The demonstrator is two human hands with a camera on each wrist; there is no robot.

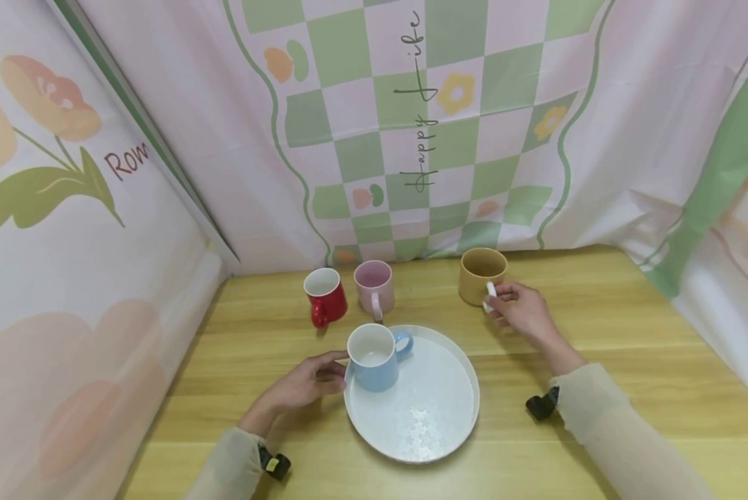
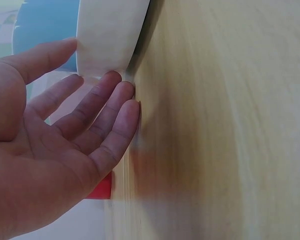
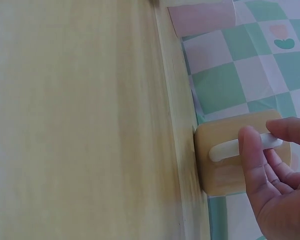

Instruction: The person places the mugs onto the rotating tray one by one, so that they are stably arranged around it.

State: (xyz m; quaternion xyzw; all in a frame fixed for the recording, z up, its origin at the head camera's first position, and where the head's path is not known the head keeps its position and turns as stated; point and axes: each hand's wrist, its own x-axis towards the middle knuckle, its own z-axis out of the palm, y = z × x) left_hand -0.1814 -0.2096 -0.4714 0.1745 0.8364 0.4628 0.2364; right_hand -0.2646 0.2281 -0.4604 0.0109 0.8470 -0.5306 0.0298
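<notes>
The right hand point(image 1: 524, 310) held the white handle point(image 1: 489, 297) of the yellow mug point(image 1: 470, 285) between thumb and fingers, the mug upright at the back of the worktop point(image 1: 511, 451). The left hand point(image 1: 308, 380), its fingers relaxed and slightly apart, was at the edge of the tray point(image 1: 436, 396), beside the blue mug point(image 1: 375, 376) standing on it. The red mug point(image 1: 330, 305) and pink mug point(image 1: 367, 292) stood beyond.

Wooden table point(image 1: 605, 305) bears tray point(image 1: 436, 410) and three mugs point(image 1: 383, 292).

There are four mugs point(image 1: 332, 305) point(image 1: 362, 298) point(image 1: 374, 376) point(image 1: 471, 285), one tray point(image 1: 439, 396) and one worktop point(image 1: 630, 333), plus two hands point(image 1: 301, 382) point(image 1: 525, 311), two sleeves point(image 1: 230, 458) point(image 1: 624, 430) and two wrist cameras point(image 1: 278, 467) point(image 1: 540, 407).
</notes>
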